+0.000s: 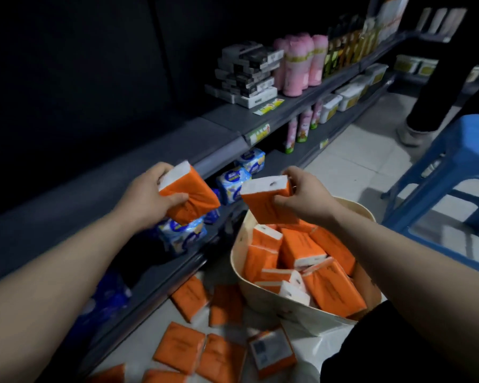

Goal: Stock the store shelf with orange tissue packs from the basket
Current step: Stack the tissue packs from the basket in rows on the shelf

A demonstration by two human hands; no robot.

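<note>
Basket (274,302) right of shelf (219,128), tissue packs (329,286) in it, loose packs (180,346) on floor (357,161), stool (454,167) right.

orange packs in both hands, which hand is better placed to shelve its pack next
Probably left. The left hand grips the left pack right beside the front edge of the shelf, while the right hand holds the right pack above the basket, farther out.

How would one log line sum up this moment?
left hand: grips orange plastic-wrapped tissue pack by grey shelf | right hand: holds another orange pack over cream basket
</note>
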